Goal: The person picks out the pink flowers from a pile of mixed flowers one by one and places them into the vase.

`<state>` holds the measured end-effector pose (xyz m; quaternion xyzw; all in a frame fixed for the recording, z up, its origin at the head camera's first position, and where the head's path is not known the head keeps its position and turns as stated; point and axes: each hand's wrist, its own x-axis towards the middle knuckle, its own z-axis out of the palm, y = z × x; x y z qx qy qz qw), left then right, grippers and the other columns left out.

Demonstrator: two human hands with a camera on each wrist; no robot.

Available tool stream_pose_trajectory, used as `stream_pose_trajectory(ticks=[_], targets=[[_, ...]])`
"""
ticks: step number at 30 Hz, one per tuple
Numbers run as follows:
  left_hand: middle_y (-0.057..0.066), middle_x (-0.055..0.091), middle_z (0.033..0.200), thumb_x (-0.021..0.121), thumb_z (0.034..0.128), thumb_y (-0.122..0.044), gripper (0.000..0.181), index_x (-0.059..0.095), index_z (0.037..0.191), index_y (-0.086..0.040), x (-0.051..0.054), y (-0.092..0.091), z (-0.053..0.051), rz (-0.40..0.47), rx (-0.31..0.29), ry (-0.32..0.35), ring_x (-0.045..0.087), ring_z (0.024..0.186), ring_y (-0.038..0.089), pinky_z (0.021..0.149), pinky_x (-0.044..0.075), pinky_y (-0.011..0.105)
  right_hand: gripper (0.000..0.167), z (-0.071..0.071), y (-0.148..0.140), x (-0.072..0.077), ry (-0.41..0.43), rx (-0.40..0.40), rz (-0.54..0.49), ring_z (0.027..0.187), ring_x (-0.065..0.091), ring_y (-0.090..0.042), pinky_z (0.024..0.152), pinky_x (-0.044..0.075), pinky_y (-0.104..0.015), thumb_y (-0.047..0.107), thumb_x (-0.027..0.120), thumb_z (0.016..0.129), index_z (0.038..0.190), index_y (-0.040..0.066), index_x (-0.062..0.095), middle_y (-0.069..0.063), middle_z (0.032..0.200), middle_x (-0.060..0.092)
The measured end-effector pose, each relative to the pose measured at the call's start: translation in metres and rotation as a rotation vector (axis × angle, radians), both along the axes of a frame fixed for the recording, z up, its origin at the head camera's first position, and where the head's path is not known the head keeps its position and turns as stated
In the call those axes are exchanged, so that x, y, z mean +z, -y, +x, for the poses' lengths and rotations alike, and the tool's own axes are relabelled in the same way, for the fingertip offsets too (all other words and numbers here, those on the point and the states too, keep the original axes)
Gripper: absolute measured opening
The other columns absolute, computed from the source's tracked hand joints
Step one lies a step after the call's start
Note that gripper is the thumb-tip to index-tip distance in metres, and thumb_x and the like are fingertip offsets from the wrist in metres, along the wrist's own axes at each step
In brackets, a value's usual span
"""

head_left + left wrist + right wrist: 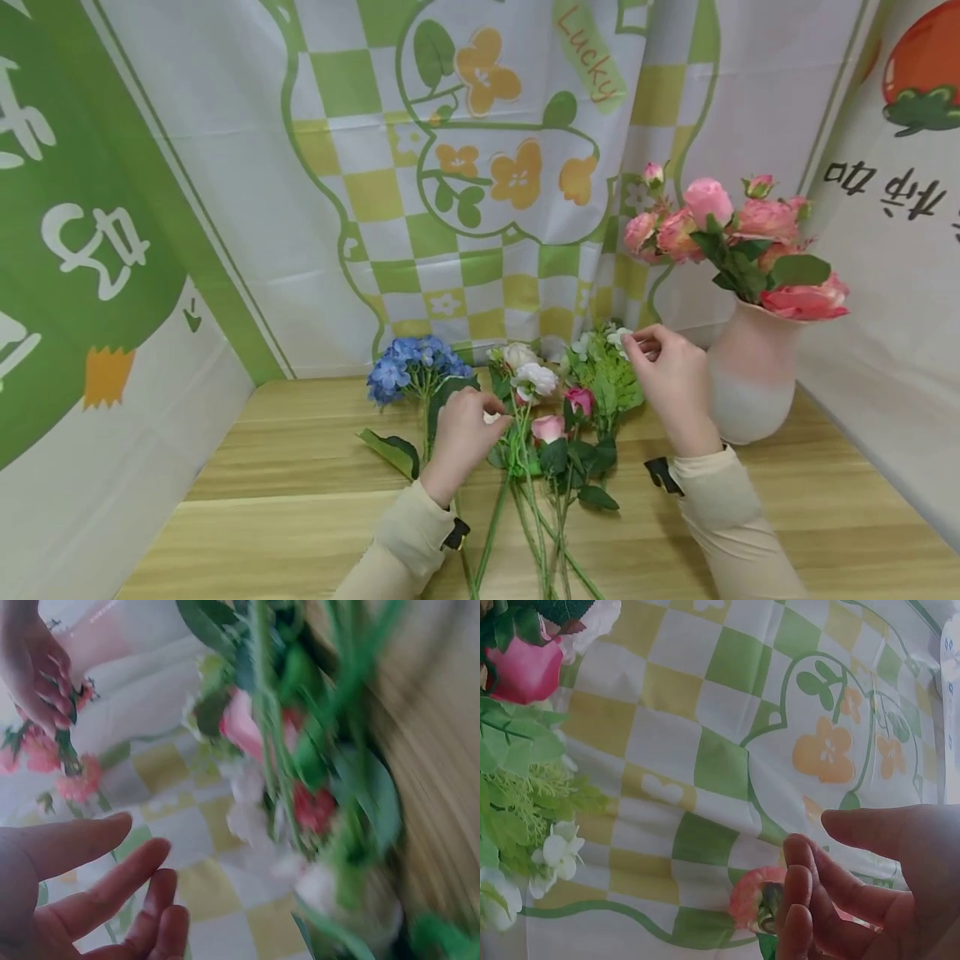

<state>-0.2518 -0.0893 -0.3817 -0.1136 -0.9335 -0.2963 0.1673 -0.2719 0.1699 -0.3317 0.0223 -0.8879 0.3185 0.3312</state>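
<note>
My left hand (463, 435) hovers over the loose artificial flowers, thumb and fingers apart; the left wrist view shows the same hand (90, 896) with nothing in it. Farther right, my right hand (675, 385) is raised in front of the pink-and-white vase (752, 375). Its relaxed fingers (810, 881) hold nothing in the right wrist view. Between the hands lie a pink rose (548, 429), a magenta rose (580, 401), a white flower (535, 381) and green foliage (613, 383). A blue hydrangea (412, 365) lies left of them.
Pink peony-like flowers (768, 220) stand in the vase at the right. Several green stems (542, 533) extend toward the front of the wooden table (285, 467). A checkered cloth (480, 267) hangs behind, with printed cloth panels at both sides.
</note>
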Motion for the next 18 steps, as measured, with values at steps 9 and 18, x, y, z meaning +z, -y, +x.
stream_pose_trajectory(ticks=[9,18], targets=[[-0.001,0.066,0.071,0.077,0.0778,-0.022,0.009,0.073,0.070,-0.019,-0.003,-0.042,0.002,-0.197,-0.043,0.048,0.058,0.068,0.019,0.059,0.046,0.033,0.031,0.000,0.003,-0.004,0.093,0.021,0.061,0.063,0.061,-0.019,0.049,0.045,-0.030,0.039,0.058,0.093,0.094,0.010,0.070,-0.007,0.078,0.070],[-0.006,0.043,0.044,0.077,0.0773,-0.031,0.046,0.043,0.048,-0.021,-0.014,-0.073,-0.001,-0.430,-0.038,0.155,0.047,0.045,0.013,0.041,0.035,0.027,0.030,0.001,0.002,-0.002,0.149,0.029,0.063,0.069,0.064,-0.021,0.054,0.047,-0.032,0.039,0.057,0.093,0.096,0.012,0.070,-0.007,0.083,0.071]])
